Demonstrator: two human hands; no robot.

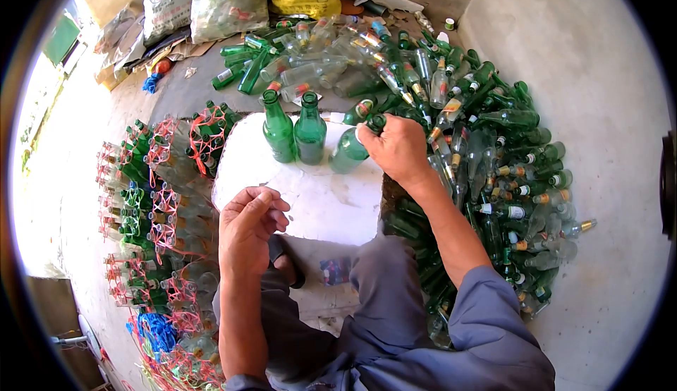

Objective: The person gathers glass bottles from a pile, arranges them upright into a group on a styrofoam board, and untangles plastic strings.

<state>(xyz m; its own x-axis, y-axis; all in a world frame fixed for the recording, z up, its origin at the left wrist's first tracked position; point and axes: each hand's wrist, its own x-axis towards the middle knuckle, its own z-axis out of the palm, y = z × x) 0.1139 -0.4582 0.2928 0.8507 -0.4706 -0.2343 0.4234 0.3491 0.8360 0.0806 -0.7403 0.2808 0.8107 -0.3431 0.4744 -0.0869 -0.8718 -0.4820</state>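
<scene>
Two green glass bottles, a left one (279,131) and a right one (310,133), stand upright side by side on a white-topped work surface (296,208). Just right of them is a third green bottle (350,150), tilted, its neck gripped by my right hand (400,148). That bottle's base is low over the white top; I cannot tell whether it touches. My left hand (252,216) hovers over the near left edge of the surface, fingers loosely curled and apart, with nothing visible in them.
A large heap of loose green and clear bottles (486,172) curves around the back and right. Bundles of bottles tied with red string (166,200) stand on the left. Filled sacks (229,3) are at the back, and blue string (156,333) lies lower left.
</scene>
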